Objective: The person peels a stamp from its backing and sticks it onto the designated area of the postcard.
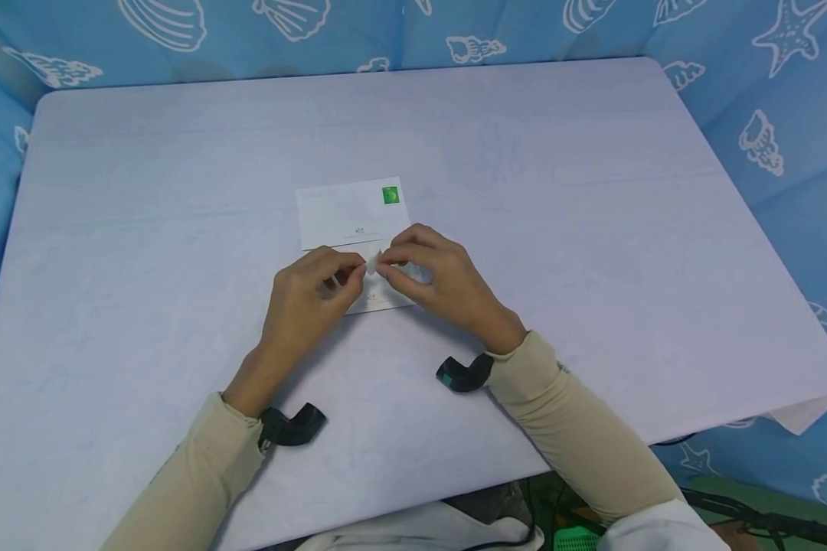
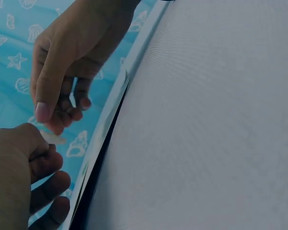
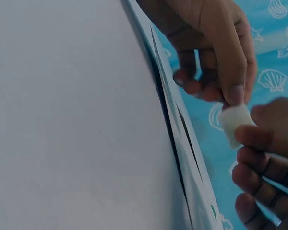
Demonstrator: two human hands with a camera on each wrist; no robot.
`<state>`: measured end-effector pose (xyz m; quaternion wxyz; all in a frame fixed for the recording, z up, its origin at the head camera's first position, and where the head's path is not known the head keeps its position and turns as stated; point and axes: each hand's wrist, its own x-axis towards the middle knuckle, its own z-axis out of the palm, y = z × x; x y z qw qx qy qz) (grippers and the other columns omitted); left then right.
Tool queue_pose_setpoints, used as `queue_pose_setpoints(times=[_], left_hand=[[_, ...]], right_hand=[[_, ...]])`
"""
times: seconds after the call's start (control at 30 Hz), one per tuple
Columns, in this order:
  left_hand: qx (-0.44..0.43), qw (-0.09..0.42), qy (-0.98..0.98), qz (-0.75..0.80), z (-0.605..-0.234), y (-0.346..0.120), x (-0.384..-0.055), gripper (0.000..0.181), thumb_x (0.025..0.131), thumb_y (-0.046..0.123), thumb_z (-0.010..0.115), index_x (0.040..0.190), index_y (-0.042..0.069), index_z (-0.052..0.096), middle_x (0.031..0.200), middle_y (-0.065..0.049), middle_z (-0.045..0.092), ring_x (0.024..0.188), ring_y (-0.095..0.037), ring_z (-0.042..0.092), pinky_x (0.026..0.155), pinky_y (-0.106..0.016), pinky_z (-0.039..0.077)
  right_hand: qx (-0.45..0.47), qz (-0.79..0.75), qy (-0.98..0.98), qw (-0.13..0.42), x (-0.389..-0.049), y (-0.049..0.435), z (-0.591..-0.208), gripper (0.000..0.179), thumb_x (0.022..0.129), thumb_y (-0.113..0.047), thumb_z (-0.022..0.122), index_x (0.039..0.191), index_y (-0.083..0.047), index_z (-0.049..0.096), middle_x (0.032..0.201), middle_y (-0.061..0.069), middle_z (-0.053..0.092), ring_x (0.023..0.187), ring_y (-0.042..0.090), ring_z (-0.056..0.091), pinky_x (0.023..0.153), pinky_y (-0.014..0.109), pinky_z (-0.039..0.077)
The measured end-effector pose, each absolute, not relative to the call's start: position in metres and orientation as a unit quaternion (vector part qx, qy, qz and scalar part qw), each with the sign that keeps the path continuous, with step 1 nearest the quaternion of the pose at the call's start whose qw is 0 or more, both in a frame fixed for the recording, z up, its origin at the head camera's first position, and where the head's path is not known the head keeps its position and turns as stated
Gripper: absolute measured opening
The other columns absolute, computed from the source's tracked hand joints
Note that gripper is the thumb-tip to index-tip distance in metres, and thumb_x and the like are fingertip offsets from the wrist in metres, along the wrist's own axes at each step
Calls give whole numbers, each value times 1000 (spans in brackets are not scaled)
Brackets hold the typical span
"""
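Between my two hands is a small whitish square piece [image 3: 234,123], like a sticker seen from its back; what its other side shows is hidden. My left hand [image 1: 312,289] pinches one edge of it with thumb and forefinger. The thumb and forefinger of my right hand [image 1: 441,277] pinch the opposite edge. Beneath the hands lies a white envelope [image 1: 386,300] with small print, partly covered by the fingers. Just beyond it, a second white envelope [image 1: 338,214] lies flat, bearing a green stamp [image 1: 390,195] in its upper right corner.
A pale cloth covers the table [image 1: 558,191]. Blue curtains [image 1: 524,23] with white sea-shell prints hang along the back and sides. Dark wrist mounts [image 1: 293,425] stick out from both sleeves near the tabletop. Cables and a green basket [image 1: 575,539] sit below the front edge.
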<state>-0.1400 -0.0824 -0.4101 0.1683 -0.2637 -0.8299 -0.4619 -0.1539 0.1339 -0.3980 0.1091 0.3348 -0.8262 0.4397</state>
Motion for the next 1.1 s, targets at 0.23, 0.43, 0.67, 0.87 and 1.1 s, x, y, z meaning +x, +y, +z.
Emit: queue_pose_setpoints(times=[0.23, 0.43, 0.67, 0.87, 1.1], left_hand=[[-305, 216, -839, -396, -409, -82, -140, 8, 90, 5, 68, 92, 3, 76, 85, -4, 69, 75, -16, 62, 66, -32, 53], [-325, 222, -835, -385, -410, -82, -141, 8, 90, 4, 68, 92, 2, 76, 84, -4, 69, 75, -15, 62, 67, -30, 54], [-332, 212, -841, -371, -409, -83, -141, 8, 90, 6, 68, 92, 4, 76, 84, -3, 70, 75, -14, 62, 67, -30, 55], [-316, 192, -846, -385, -408, -83, -140, 7, 89, 6, 70, 92, 4, 76, 87, -3, 70, 79, -15, 62, 68, -32, 54], [-280, 171, -849, -414, -406, -92, -144, 8, 90, 6, 70, 96, 6, 75, 85, -2, 69, 83, -16, 61, 71, -33, 52]], right_hand=[[228, 513, -827, 6, -147, 126, -393, 15, 98, -19, 68, 103, -8, 76, 97, -4, 65, 82, 11, 58, 71, 29, 49], [162, 538, -826, -45, -147, 127, -392, 18, 98, -31, 68, 100, -15, 76, 95, -6, 65, 80, 12, 58, 70, 30, 47], [153, 550, -819, -56, -147, 126, -391, 15, 97, -27, 68, 99, -15, 76, 94, -3, 65, 81, 14, 58, 71, 31, 48], [148, 540, -827, -44, -148, 128, -391, 12, 97, -21, 68, 100, -13, 76, 95, -4, 65, 83, 13, 59, 71, 30, 49], [130, 532, -836, -27, -152, 135, -388, 10, 95, -19, 71, 99, -11, 76, 96, -4, 66, 85, 12, 60, 75, 30, 51]])
